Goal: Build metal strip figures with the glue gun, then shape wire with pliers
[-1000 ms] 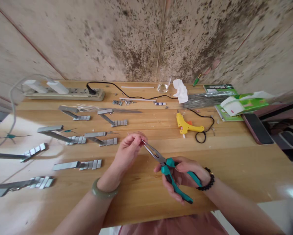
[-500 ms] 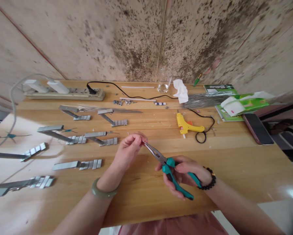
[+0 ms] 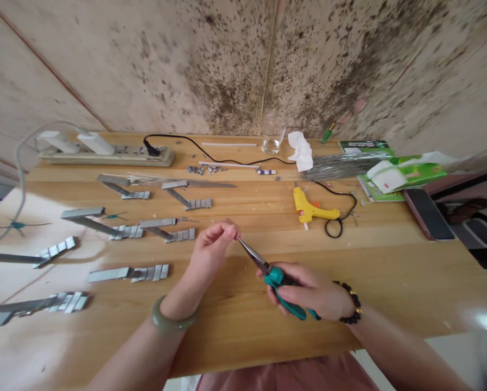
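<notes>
My right hand (image 3: 308, 290) is wrapped round the teal handles of long-nose pliers (image 3: 273, 274), squeezed together, above the wooden table (image 3: 390, 271). The jaws point up-left to my left hand (image 3: 213, 247). That hand pinches something tiny between thumb and fingertips at the plier tips; I cannot make out what it is. A green bangle sits on my left wrist and a dark bead bracelet on my right.
Several grey staple-strip assemblies (image 3: 129, 273) lie to the left. A yellow glue gun (image 3: 310, 209) with black cord lies to the right. At the back stand a power strip (image 3: 105, 155), a glass (image 3: 272, 136), a wire bundle (image 3: 341, 164), green packets (image 3: 406, 174) and a phone (image 3: 428, 213).
My right hand has squeezed the plier handles together, so the jaws have closed at my left fingertips, and rolled over the handles. My left hand stays almost still.
</notes>
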{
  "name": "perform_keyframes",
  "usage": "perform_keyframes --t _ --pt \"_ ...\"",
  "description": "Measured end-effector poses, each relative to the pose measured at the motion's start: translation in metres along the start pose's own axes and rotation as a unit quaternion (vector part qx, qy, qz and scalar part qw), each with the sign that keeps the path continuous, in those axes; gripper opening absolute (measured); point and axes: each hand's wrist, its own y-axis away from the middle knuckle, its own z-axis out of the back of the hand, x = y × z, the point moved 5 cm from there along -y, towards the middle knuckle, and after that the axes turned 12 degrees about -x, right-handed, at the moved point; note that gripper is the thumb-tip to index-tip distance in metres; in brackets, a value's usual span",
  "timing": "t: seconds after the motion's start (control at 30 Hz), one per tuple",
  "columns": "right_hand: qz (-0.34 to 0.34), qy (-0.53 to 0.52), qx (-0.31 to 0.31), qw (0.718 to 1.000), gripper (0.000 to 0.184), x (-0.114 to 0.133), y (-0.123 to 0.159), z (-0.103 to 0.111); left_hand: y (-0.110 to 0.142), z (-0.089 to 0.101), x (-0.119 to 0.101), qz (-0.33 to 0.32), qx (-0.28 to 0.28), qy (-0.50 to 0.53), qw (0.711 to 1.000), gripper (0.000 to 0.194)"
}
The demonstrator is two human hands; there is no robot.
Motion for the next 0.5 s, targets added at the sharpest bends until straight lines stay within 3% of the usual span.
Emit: perform_keyframes --t 0.07,0.2,0.33,0.5 --pt "0.045 0.128 -0.03 0.99 0.031 0.007 0.001 0.001 0.0 0.0 0.0 -0.004 0.002 -0.003 1.0 0.022" --pt "0.128 0.328 -0.088 0.932 0.034 0.02 0.001 0.001 0.001 0.0 0.001 0.0 0.004 -0.004 1.0 0.021" --pt "0.157 0.38 -0.115 0.904 0.042 0.019 0.0 0.003 0.0 0.001 0.004 0.026 -0.025 -0.025 0.999 0.021" --pt "0.165 0.372 -0.124 0.905 0.043 0.016 -0.002 0.004 -0.002 0.004 0.008 0.073 -0.064 0.003 0.995 0.022"
